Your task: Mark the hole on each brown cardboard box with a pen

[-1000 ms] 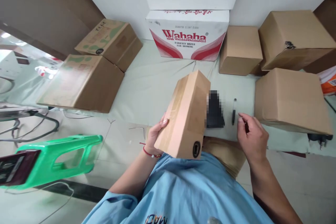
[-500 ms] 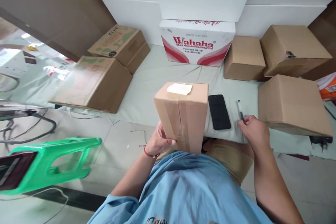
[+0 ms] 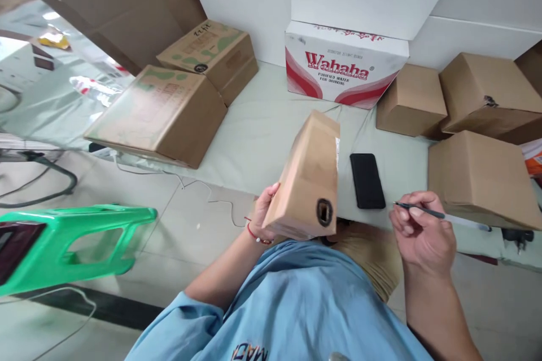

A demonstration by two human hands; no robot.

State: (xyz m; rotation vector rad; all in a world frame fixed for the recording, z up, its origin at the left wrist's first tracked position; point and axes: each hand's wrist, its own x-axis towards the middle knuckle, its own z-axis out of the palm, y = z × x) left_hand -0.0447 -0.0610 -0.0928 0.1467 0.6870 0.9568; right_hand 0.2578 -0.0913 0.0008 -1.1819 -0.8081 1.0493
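While the left hand grips its left side, fingers partly hidden, a long, tan cardboard box tilts at the counter's near edge, a black ring low on its near end, a white strip along its right edge. The right hand's bent fingers pinch a black-and-clear pen. Beyond lie a black phone and a red-and-white carton.

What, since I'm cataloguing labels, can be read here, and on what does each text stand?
"Wahaha®": front of the white carton.
"PURIFIED WATER FOR DRINKING": below that.
Too small or unclear to read:
Printed code and red characters on that carton.
Handwriting and print on the far green-patterned box.
Print on the near green-patterned box.
Folded lettering on the blue shirt.
White label on the held box, seen edge-on.
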